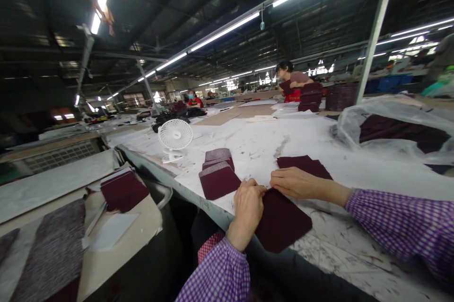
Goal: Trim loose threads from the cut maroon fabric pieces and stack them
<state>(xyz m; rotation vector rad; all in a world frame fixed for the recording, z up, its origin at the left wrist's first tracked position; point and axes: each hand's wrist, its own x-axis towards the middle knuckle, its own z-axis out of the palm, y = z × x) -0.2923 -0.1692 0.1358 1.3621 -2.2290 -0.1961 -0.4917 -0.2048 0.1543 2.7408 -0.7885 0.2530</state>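
A dark maroon fabric piece [283, 220] with cut corners hangs partly over the table's front edge. At its upper left corner my left hand [248, 205] is closed, fingers pinching the edge. My right hand [295, 182] also pinches that top edge, its fingertips close to those of the left. Just left of my hands lies a small stack of maroon pieces [220, 183] with greyish speckled upper parts. Behind my right wrist a flat pile of maroon fabric [305, 165] rests on the table, partly hidden by the hand.
A white fan [175, 134] stands on the paper-covered table [244, 134]. At the right lies a clear plastic bag [349, 125] with dark fabric. To the left, a lower board [142, 226] bears maroon and grey pieces. Across the table a co-worker [300, 79] holds maroon fabric near stacks.
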